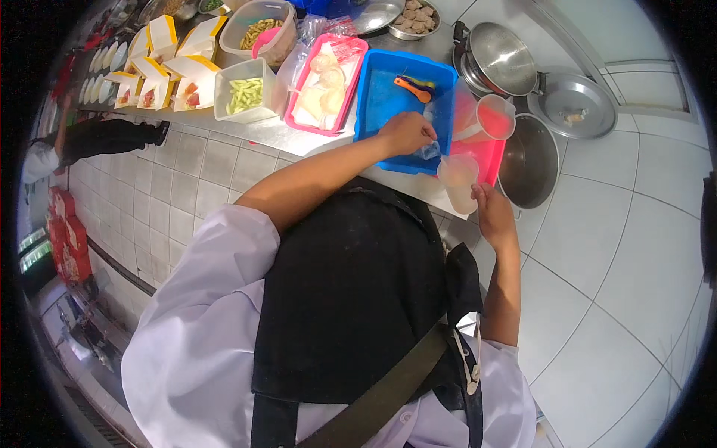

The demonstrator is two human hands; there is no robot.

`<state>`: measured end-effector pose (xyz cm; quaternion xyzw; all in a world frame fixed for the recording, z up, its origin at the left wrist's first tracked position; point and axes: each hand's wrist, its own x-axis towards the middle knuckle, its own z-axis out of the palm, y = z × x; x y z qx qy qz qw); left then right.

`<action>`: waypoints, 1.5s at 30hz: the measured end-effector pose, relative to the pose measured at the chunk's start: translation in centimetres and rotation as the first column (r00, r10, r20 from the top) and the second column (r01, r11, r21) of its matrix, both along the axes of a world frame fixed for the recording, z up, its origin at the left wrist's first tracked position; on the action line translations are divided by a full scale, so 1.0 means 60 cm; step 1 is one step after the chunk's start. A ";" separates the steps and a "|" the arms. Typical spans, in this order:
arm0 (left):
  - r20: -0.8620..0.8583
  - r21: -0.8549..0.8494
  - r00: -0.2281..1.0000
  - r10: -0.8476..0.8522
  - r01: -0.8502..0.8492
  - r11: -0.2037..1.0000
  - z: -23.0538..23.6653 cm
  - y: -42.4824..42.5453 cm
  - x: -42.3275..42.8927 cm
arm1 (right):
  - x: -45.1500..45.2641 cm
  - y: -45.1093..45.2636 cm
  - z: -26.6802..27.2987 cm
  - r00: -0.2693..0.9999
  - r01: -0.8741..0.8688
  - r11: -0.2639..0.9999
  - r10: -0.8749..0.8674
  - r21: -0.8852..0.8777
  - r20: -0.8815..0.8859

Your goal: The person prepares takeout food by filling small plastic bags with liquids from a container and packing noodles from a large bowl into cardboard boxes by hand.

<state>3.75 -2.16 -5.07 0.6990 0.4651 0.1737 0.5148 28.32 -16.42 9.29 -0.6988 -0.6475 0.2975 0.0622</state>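
Observation:
My right hand (494, 215) grips a translucent plastic measuring jug (460, 185) by its handle side, at the table's right corner. Over the blue plastic tray (374, 126) is my left hand (408, 133), its fingers curled in. A crumpled clear plastic bag (429, 150) lies under and beside those fingers; whether they pinch it is hidden. Farther back in the tray rest an orange measuring spoon (413, 89) and darker spoons. A second translucent jug (496, 117) stands right of the tray, by a pink tray (492, 159).
Left along the steel table (305, 144) are a pink tray of clear-wrapped items (348, 101), a tub of green pieces (224, 101) and several yellow-edged cartons (193, 75). Metal pots (529, 162) and a round lid (594, 106) are at right. Another person's dark-trousered leg (112, 137) shows far left.

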 end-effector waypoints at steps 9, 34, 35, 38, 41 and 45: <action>0.006 -0.043 1.000 -0.017 0.017 0.999 -0.001 0.005 -0.002 | -0.006 0.008 0.009 0.998 -0.032 0.999 0.033 -0.022 0.058; -0.005 0.016 1.000 -0.024 0.024 1.000 0.012 0.005 -0.006 | -0.017 0.019 0.025 0.993 -0.068 0.997 0.072 -0.046 0.091; -0.010 0.008 1.000 -0.021 0.021 1.000 0.014 0.004 -0.005 | -0.017 0.020 0.024 0.993 -0.068 0.997 0.072 -0.046 0.091; -0.004 -0.005 1.000 -0.023 0.023 1.000 0.012 0.005 -0.004 | -0.015 0.020 0.021 0.989 -0.082 0.995 0.087 -0.048 0.119; 0.003 -0.014 1.000 -0.025 0.025 1.000 0.009 0.005 -0.004 | -0.014 0.019 0.017 0.991 -0.088 0.996 0.090 -0.024 0.101; 0.002 -0.003 1.000 -0.017 0.017 1.000 0.011 0.002 -0.004 | -0.012 0.018 0.011 0.993 -0.075 0.997 0.076 -0.018 0.091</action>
